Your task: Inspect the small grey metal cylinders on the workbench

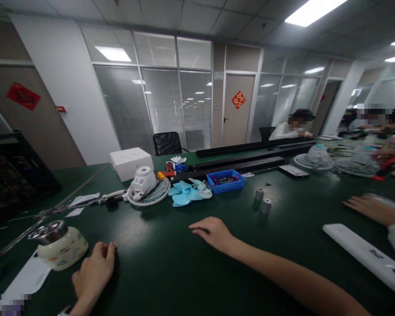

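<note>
My left hand rests near the table's front left, its fingers loosely curled, with nothing visible in them. Just left of it stands a cream patterned container with a metal top. Out over the middle of the table is my right hand; its thumb and fingertips come together, and nothing shows between them. Beyond that hand lie light-blue fan blades and a blue tray holding small coloured parts. Two small grey cylinders stand to its right, apart from it.
A fan motor housing on a white grille sits before a white box. Long black bars lie at the back. On the right are a co-worker's hand and a long white case. Another person sits across the table.
</note>
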`<state>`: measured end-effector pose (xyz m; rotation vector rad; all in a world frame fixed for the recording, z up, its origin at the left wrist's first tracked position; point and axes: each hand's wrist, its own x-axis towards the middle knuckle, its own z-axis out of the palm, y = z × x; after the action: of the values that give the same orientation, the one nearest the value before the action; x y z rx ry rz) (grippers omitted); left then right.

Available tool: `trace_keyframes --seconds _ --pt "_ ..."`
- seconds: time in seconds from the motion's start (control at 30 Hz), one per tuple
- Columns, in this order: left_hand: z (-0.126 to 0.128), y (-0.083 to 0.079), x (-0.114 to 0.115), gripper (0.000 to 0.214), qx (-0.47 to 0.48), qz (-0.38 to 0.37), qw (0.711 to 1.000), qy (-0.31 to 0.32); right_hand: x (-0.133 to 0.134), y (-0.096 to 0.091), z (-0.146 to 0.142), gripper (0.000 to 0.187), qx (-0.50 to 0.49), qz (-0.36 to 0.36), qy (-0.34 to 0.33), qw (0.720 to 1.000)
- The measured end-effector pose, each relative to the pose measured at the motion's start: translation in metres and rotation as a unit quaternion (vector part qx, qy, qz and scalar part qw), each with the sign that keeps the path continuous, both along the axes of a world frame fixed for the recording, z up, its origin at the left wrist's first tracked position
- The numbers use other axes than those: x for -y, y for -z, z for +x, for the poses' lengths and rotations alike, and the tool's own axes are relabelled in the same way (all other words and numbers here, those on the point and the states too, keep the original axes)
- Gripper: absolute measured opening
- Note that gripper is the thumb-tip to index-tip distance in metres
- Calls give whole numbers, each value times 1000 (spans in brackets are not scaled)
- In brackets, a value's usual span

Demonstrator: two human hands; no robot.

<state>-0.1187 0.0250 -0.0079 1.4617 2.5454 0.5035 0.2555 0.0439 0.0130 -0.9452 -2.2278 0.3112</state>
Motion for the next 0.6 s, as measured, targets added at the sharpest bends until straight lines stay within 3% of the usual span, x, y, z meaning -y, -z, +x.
trace_keyframes --seconds 0.1,0.2,0.27,0.37,0.6 --pt "2 -2 0 50 -1 -3 1000 0 -12 -15 82 21 -32 43 158 986" --pt "5 -4 0 50 -4 -10 1000 -3 -21 -17 161 24 -46 81 317 944" --pt "5 -5 -1 50 0 -15 1000 -3 -23 -13 199 27 -46 83 388 917" --pt "3 -3 -2 48 8 -22 1000 -5 -22 -4 225 30 -34 65 419 905" --pt "0 0 -2 46 8 -20 1000 -7 -16 0 229 32 -53 57 439 895"
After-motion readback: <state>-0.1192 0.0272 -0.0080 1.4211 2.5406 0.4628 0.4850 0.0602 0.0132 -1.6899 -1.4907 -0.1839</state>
